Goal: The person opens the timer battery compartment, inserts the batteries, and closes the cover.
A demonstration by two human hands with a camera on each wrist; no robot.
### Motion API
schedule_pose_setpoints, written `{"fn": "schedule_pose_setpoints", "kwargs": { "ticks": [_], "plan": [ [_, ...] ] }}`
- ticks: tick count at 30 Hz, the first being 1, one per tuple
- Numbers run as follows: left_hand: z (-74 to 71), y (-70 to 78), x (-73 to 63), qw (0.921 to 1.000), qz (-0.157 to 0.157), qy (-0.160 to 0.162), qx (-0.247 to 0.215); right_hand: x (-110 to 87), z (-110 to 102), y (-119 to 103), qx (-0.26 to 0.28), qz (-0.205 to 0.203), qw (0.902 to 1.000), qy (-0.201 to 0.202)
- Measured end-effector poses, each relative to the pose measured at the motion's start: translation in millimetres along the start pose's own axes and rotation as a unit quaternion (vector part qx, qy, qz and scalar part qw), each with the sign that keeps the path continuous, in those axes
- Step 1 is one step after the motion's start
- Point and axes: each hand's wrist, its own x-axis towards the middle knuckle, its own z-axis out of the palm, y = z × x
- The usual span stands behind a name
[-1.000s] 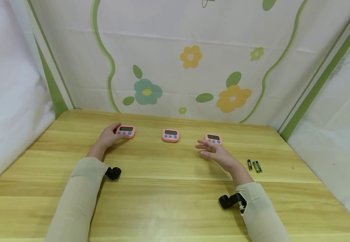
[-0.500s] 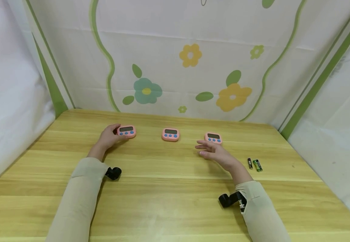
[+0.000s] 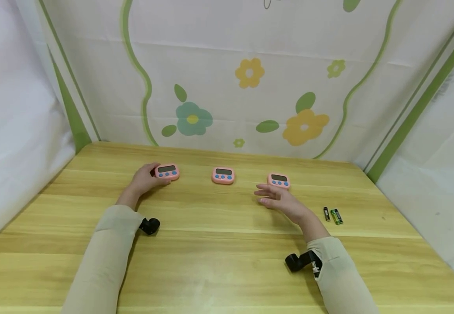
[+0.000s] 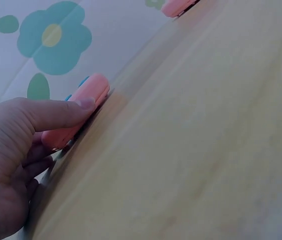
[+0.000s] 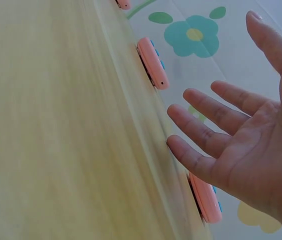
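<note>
A pink digital timer (image 3: 167, 172) with a dark screen and blue buttons lies at the left of the wooden table. My left hand (image 3: 145, 179) grips it, thumb along the near edge and fingers at its left and far side. In the left wrist view the thumb (image 4: 61, 114) presses on the timer's side (image 4: 95, 90), close over the wood. A matching timer (image 3: 223, 175) lies in the middle, and another timer (image 3: 279, 180) to the right. My right hand (image 3: 283, 204) hovers just in front of that right timer, fingers spread and holding nothing.
Right of my right hand lie a dark battery (image 3: 326, 214) and a pair of green-and-black batteries (image 3: 336, 216). A white flowered cloth (image 3: 211, 78) stands behind the table (image 3: 211, 261), with white cloth sides at left and right.
The left timer has shifted slightly to the right with my left hand, a little nearer the middle timer. My right hand stays nearly still, and the head view has tilted slightly.
</note>
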Motion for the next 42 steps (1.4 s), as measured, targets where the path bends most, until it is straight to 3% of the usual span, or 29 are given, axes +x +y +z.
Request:
{"fn": "schedule_pose_setpoints", "kwargs": {
  "ticks": [18,30,42],
  "plan": [
    [16.6,39.4,-9.2,0.9953,-0.019,-0.018,-0.093,4.0,4.1,-8.0,-0.027,-0.002,0.9996,0.011],
    [32.4,68.7,-17.4,0.9937,0.036,-0.037,-0.1,8.4,12.8,-19.3,-0.029,-0.025,0.9993,0.0],
    [53.5,104.3,-38.4,0.9904,0.057,-0.063,-0.109,12.4,25.7,-25.9,-0.007,-0.037,0.9993,-0.01]
  ]
}}
